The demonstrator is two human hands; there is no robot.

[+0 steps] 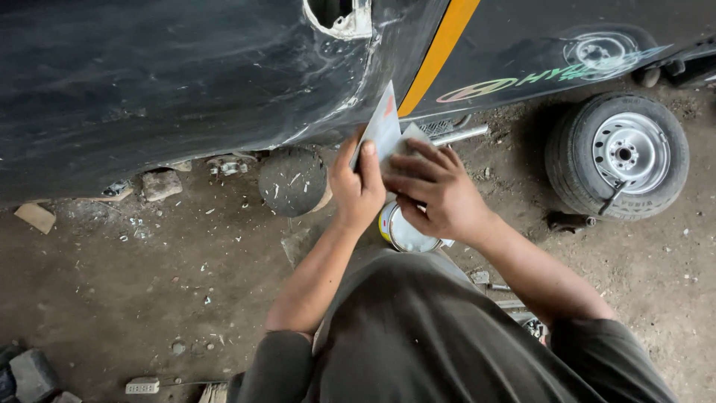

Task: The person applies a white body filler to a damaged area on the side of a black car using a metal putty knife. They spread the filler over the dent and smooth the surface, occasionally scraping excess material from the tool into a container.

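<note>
Scraper card [382,123]: we pinch it in our left hand [356,186]; right hand [432,190] fingers press flat, wiping evenly toward its edge.

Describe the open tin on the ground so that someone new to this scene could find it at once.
Start at the black car body with the yellow stripe, then drop to the two hands, left hand and right hand, holding a flat pale card against it. The tin sits on the dirt directly beneath those hands. Unlike the grey stone to its left and the spare wheel to its right, it is small and round with a pale inside.
</note>
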